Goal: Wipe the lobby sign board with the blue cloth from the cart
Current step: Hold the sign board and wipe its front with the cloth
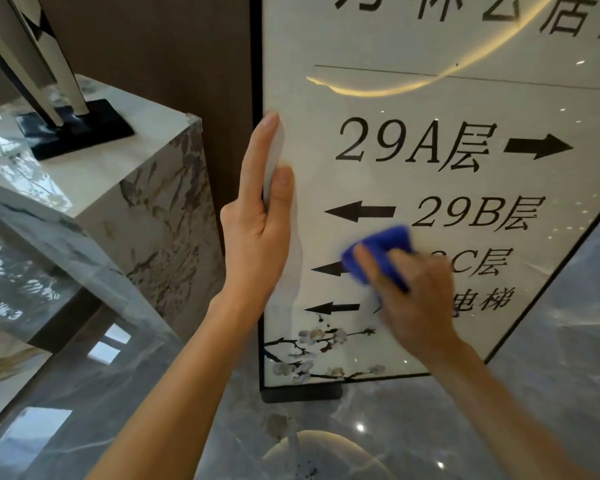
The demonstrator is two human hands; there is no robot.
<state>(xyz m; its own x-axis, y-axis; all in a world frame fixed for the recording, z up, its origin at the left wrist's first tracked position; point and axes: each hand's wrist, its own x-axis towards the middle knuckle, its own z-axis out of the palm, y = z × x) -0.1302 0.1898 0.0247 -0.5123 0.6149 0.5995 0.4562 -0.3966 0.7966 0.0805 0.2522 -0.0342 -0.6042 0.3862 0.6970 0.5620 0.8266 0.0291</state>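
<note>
Polished marble floor (551, 393) carries the sign board (430, 109), upright. Wiping is underway: the right hand (416, 299) is closed on the blue cloth (381, 254), pressing it low on the face near the bottom edge. The left hand (260, 216) clasps the left edge, steadying. Next, probably unwiped areas above. Motion blur smears the cloth; the board's top is cut off.

Left hand (257, 223) upright, fingers extended, thumb forward; right hand (413, 289) clenched.
</note>
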